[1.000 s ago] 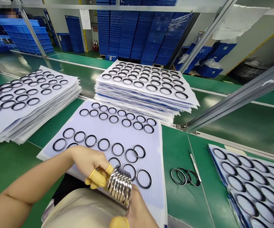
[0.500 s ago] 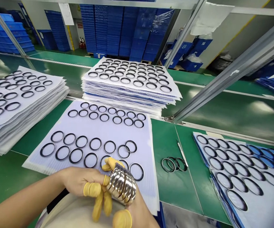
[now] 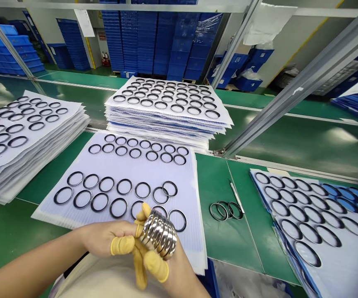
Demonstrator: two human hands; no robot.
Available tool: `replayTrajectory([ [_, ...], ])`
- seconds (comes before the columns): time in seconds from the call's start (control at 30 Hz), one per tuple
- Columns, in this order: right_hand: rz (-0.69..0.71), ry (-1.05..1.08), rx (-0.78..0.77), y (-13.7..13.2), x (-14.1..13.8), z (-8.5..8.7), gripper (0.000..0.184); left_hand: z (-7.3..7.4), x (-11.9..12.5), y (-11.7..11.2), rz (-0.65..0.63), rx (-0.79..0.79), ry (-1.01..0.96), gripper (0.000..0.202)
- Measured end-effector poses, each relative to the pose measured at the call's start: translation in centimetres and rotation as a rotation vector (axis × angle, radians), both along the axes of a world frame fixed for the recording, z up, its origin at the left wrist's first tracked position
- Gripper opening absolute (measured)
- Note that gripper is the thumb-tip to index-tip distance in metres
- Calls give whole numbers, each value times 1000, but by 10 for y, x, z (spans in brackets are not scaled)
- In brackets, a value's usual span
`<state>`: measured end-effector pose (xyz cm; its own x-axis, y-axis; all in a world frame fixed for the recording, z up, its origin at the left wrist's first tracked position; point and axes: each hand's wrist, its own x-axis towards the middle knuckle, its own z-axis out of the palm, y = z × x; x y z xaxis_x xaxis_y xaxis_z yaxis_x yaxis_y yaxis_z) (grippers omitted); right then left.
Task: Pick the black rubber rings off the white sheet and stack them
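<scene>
Closest in, the left hand (image 3: 107, 239) and right hand (image 3: 179, 275) meet just above the person's beige lap, and both grips are closed around a bundle of shiny metal rings (image 3: 159, 234), which stand on edge side by side like a short roll. Yellow finger cots (image 3: 122, 245) cover several fingers of both hands. The bundle sits in the air over the near edge of a white plastic sheet (image 3: 126, 169), which lies on the green tabletop (image 3: 228, 248). Black-edged rings (image 3: 118, 208) lie in rows on this sheet, and the nearest ones are partly hidden by the fingers. Two rings at the end of one row overlap each other.

To the right, on the bare green surface, three rings (image 3: 225, 211) lie in a small overlapping group beside a slim white stick (image 3: 237, 198). Further right, another ring-covered sheet (image 3: 337, 258) lies at an angle. To the left is a tall pile of ring sheets (image 3: 27, 163), and straight ahead, past the near sheet, stands a second pile (image 3: 163, 129). A grey metal rail (image 3: 290, 97) runs diagonally on the right, and beyond everything rise stacks of blue crates (image 3: 135, 41).
</scene>
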<state>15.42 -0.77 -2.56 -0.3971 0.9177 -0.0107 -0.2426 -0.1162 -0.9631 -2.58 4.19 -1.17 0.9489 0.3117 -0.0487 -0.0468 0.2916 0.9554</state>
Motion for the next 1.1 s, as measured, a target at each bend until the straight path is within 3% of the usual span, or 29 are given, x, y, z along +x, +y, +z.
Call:
replayTrajectory([
  [0.2,-9,-43,-25,0,-1,4,39,5,4,-4,-13,-103,-35,66],
  [0.27,-9,-43,-20,0,-2,3,38,6,5,-4,-4,-95,-42,66],
  [0.37,-13,-5,-14,-2,-2,0,52,4,8,-6,23,-103,-42,70],
  [0.47,-58,35,30,-3,-3,-4,69,-3,14,-9,181,-253,-25,68],
  [0.6,-133,-44,167,-3,-3,-5,66,-9,24,-11,445,-507,69,35],
  [0.7,-115,-97,235,0,-2,-2,60,-7,28,-10,492,-553,140,18],
  [0.8,-72,-155,356,4,-2,0,41,-5,28,-9,512,-524,140,13],
  [0.87,-71,-159,422,4,-3,-2,39,-5,26,-9,530,-500,132,12],
  [0.93,-70,-115,377,2,-4,-7,48,-4,25,-9,547,-462,128,13],
  [1.0,-84,-33,224,-3,-4,-12,61,-3,22,-8,563,-412,109,20],
  [1.1,-133,125,34,-6,-3,-16,63,-2,17,-5,604,-338,59,29],
])
